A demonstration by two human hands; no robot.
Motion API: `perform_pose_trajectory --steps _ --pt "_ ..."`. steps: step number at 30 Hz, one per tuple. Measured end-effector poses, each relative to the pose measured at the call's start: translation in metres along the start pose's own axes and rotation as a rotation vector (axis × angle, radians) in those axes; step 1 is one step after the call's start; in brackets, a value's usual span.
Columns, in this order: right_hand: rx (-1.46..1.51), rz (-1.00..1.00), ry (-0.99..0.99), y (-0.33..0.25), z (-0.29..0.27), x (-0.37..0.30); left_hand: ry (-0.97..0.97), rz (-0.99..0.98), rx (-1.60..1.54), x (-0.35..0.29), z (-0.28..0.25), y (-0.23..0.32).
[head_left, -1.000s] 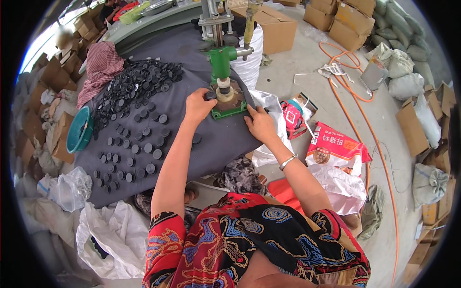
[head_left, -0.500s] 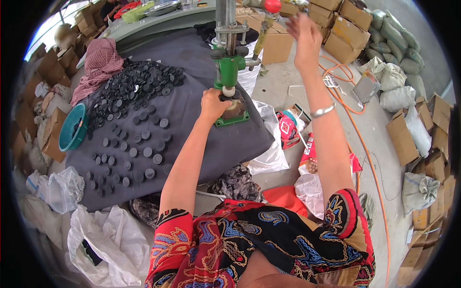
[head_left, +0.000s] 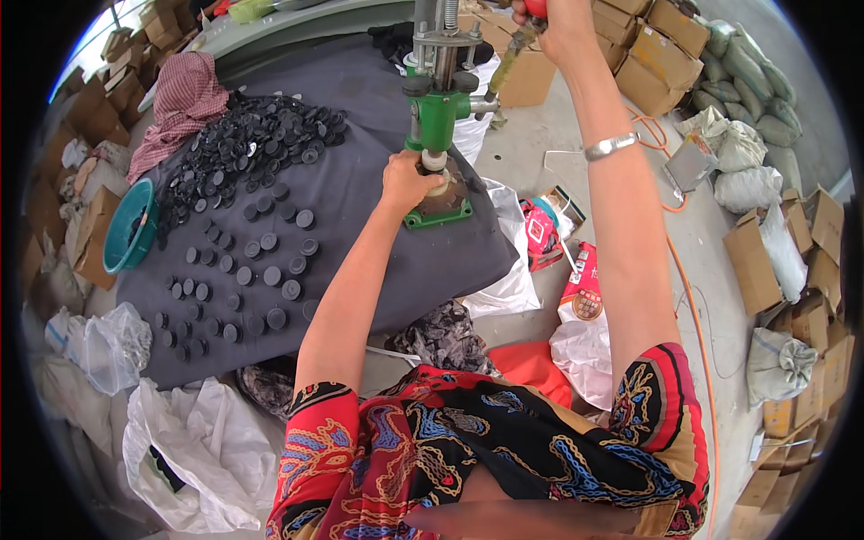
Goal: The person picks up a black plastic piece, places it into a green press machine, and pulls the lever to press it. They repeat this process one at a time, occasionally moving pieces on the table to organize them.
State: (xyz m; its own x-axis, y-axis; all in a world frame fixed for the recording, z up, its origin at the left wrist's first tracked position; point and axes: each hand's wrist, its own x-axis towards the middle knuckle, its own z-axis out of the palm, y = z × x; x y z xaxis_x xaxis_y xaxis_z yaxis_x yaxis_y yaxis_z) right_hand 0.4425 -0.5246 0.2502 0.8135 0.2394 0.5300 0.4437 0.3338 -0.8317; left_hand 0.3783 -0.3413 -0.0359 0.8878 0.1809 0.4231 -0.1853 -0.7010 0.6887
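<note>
A green hand press (head_left: 436,121) stands near the right edge of a cloth-covered table. My left hand (head_left: 407,184) is closed beside the press's pale ram tip (head_left: 435,162), thumb pointing toward it; whatever the fingers pinch is hidden. Up at the right, my right hand (head_left: 562,34) wraps round the red ball knob (head_left: 537,7) on the press's lever (head_left: 504,74). Left of the press, several round black caps (head_left: 273,275) sit spaced out on the dark cloth (head_left: 360,99). Behind them is a heap of similar black caps (head_left: 261,135).
A teal basin (head_left: 131,225) and a checked red cloth (head_left: 189,94) flank the heap. White sacks (head_left: 202,454) lie at the lower left. An orange hose (head_left: 697,342) crosses the floor to the right, with cardboard boxes (head_left: 754,270) and stacked sacks (head_left: 742,81) beyond.
My right hand, apart from the lever before, now grips its red knob. My left hand stays by the ram tip. The whole view has shifted slightly.
</note>
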Motion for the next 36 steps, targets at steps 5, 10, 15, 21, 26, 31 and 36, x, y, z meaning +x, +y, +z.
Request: perform_pose_trajectory --steps 5,10,15,21,26,31,36 --pt "0.004 -0.091 0.178 0.009 -0.007 -0.066 -0.01 -0.001 -0.26 -0.005 -0.022 -0.01" --pt "0.073 -0.335 0.024 0.057 -0.03 -0.165 0.113 -0.148 -0.333 -0.03 -0.086 -0.027" --pt "-0.009 -0.467 0.056 0.111 -0.052 -0.224 -0.043 -0.176 -0.149 -0.079 -0.129 -0.006" --pt "-0.066 -0.375 0.043 0.096 -0.045 -0.216 -0.249 0.003 0.383 -0.14 -0.126 0.026" --pt "-0.128 -0.188 0.133 0.024 -0.016 -0.162 -0.196 0.058 0.46 -0.155 -0.112 0.01" --pt "-0.085 -0.052 0.229 -0.009 0.001 -0.071 -0.057 0.067 0.324 -0.136 -0.102 0.015" --pt "-0.251 0.04 0.111 -0.015 -0.004 -0.021 0.107 0.109 0.085 -0.076 -0.069 0.03"
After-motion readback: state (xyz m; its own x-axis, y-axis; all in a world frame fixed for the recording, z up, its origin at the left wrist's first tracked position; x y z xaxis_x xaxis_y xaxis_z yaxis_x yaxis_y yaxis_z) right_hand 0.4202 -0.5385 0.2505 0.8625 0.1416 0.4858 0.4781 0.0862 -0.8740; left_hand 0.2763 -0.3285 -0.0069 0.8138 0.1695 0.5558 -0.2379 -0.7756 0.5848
